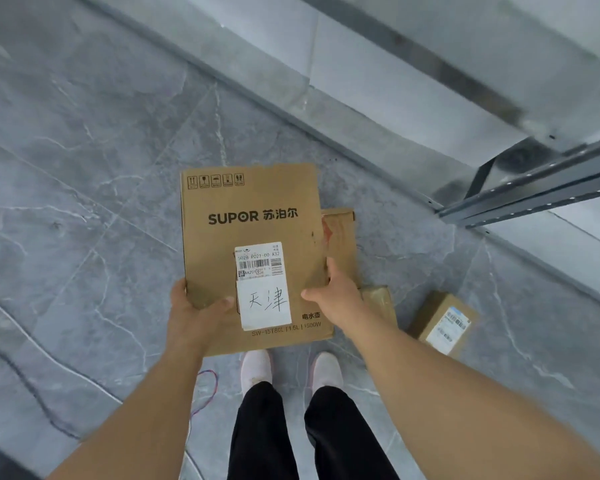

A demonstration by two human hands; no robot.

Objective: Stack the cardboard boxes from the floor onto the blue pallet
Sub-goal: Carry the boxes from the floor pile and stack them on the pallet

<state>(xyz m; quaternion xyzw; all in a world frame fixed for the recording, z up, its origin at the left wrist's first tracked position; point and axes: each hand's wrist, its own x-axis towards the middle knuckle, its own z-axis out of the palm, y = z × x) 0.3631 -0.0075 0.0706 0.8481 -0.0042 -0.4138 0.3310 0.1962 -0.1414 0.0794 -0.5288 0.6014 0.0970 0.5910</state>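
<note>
**SUPOR box in hand, pallet out of view**

SUPOR kettle box (pixel 253 251) held above the floor (pixel 84 168), over the shoes. Left hand (pixel 198 313) and right hand (pixel 333 292) clamp its near side edges, thumbs on top; other fingers hidden beneath. Small labelled box (pixel 444 323) on the floor beside right foot: trip risk when turning.

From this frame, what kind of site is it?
Probably a warehouse or stockroom: grey metal racking, labelled cardboard parcels on a tiled floor, a SUPOR box held in both hands.
</note>
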